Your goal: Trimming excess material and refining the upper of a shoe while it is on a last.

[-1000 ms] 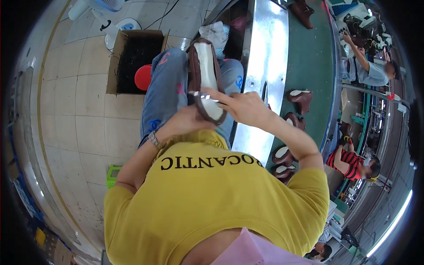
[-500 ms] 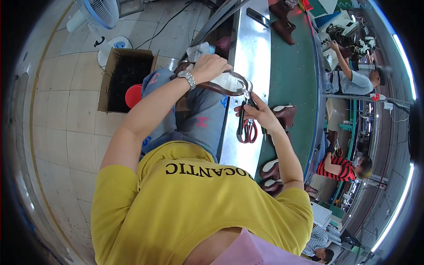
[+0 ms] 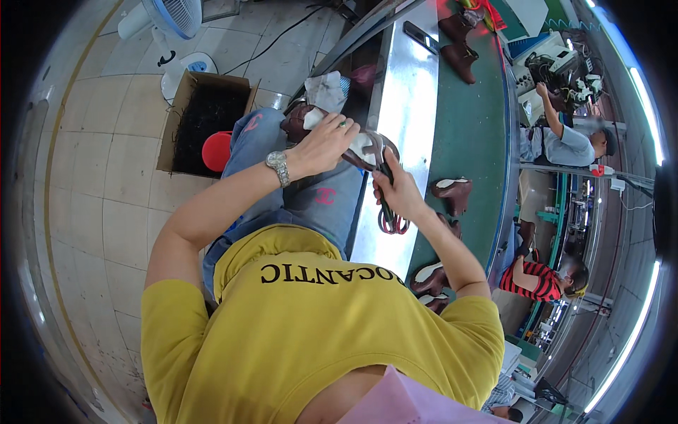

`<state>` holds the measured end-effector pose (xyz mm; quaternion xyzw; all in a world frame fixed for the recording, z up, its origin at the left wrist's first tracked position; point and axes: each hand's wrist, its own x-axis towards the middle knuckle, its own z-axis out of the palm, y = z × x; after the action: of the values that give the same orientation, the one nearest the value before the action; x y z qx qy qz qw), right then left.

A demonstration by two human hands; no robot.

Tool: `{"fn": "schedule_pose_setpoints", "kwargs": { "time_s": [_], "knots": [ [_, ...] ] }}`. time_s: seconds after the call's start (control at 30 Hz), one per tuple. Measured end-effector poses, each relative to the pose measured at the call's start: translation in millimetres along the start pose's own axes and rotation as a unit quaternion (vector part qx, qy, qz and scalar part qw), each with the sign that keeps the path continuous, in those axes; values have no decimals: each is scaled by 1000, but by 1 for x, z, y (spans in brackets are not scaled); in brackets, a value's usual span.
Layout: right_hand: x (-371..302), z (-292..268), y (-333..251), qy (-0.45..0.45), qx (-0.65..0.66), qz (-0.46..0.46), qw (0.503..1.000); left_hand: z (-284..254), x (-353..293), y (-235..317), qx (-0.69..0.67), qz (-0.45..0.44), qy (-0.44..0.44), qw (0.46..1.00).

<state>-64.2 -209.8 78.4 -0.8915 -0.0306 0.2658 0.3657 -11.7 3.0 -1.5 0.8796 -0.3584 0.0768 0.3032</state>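
A dark brown shoe [image 3: 297,124] with a whitish underside lies across my lap, one end over the metal bench edge. My left hand [image 3: 323,146], with a watch at the wrist, is closed over the middle of this shoe. In my right hand [image 3: 400,188] are dark-handled pliers [image 3: 386,162], with their head against the bench-side end of the shoe. My fingers partly hide the pliers' jaws, so I cannot tell whether they pinch the leather. Just below that hand, red-handled scissors [image 3: 393,225] rest on the metal strip.
A metal strip [image 3: 413,78] edges a green conveyor belt [image 3: 477,127] with several brown shoes [image 3: 455,194]. A phone [image 3: 421,37] lies farther up. Left stand a cardboard box [image 3: 169,134] of black scraps, a red container [image 3: 217,151] and a fan [image 3: 175,18]. Co-workers [image 3: 565,145] sit across the belt.
My left hand has slid lower along the shoe, and the shoe's whitish underside shows more. My right hand has shifted left and turned, now wrapped more tightly around the pliers.
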Motion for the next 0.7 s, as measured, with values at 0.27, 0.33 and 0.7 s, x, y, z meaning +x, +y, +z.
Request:
{"fn": "schedule_pose_setpoints", "kwargs": {
  "time_s": [0.27,0.33,0.7],
  "knots": [
    [20,-61,-38,-30,-318,-77,944,19,-5,-9,188,43,34,981],
    [22,-58,-51,71,-149,-65,984,22,-2,-8,232,42,41,971],
    [49,-24,-18,157,-102,-8,982,27,-3,0,234,25,86,968]
  ]
}}
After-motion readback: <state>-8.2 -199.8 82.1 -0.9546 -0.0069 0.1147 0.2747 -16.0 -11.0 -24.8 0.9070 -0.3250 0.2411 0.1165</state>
